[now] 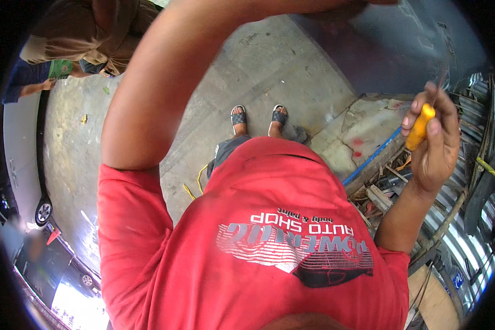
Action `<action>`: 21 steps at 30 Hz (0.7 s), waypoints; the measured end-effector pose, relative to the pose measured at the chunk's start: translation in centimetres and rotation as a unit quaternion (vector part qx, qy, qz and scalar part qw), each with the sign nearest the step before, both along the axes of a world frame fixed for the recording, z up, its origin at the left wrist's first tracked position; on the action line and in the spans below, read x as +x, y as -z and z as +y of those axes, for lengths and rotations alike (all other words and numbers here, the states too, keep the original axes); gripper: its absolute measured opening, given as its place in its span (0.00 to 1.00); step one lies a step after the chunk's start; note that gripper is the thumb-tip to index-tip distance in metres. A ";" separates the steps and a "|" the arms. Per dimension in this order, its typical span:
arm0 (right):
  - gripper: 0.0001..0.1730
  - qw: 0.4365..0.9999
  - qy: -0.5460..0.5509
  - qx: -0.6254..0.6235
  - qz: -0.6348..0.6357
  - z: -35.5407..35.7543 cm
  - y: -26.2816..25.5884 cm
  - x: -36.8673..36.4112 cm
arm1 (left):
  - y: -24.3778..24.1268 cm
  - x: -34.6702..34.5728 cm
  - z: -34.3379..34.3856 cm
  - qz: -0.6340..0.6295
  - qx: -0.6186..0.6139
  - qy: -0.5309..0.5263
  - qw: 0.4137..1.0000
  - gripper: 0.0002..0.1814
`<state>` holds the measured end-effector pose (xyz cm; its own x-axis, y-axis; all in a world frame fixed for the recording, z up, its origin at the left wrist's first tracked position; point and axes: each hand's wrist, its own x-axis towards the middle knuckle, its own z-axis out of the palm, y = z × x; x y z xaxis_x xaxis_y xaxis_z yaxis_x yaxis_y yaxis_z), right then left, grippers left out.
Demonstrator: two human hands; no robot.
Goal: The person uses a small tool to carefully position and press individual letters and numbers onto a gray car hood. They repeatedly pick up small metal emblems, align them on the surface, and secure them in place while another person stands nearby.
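My right hand, at the right, grips the yellow handle of what looks like a screwdriver. Its thin, blurred shaft points up towards a large dark grey panel, apparently vehicle bodywork. Whether the tip touches the panel cannot be told. My left arm is raised and bent across the top of the view. Only a sliver of my left hand shows at the top edge, by the panel; its fingers and anything in them are hidden.
Corrugated metal sheets, sticks and debris lie at the right beside a blue hose. A yellow cord lies on the concrete floor near my sandalled feet. People stand upper left; a pale car is below them.
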<state>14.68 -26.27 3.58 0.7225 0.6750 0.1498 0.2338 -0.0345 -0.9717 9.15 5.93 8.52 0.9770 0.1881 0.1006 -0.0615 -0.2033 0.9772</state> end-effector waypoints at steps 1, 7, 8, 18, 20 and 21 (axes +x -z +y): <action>0.22 0.999 -0.035 0.013 0.015 -0.8 -0.2 -0.2 | 0.2 -1.5 0.9 0.001 -0.008 -0.005 1.000 0.07; 0.18 0.905 -0.227 -0.321 0.161 -4.9 9.3 -1.1 | 12.3 -11.6 8.5 0.075 0.000 0.027 0.997 0.11; 0.19 0.887 -0.201 -0.386 0.154 -5.3 13.5 -1.8 | 16.4 -13.8 9.1 0.139 -0.040 0.030 0.989 0.09; 0.29 0.772 -0.203 -0.434 0.417 -10.4 37.4 -14.1 | 46.2 -35.4 -1.7 0.648 -0.244 -0.010 0.722 0.07; 0.28 0.712 -0.254 -0.472 0.454 -9.5 34.8 -12.3 | 46.3 -36.0 -1.8 0.626 -0.286 0.020 0.725 0.06; 0.28 0.691 -0.266 -0.450 0.500 -9.2 33.0 -11.4 | 46.0 -36.0 -1.6 0.611 -0.303 0.022 0.731 0.06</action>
<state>3.24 -35.49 -29.43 -0.2247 0.3797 -0.8974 -0.3265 -0.8970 -0.2978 -26.85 4.36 -37.48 0.2743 -0.1985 -0.9409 0.9394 0.2648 0.2180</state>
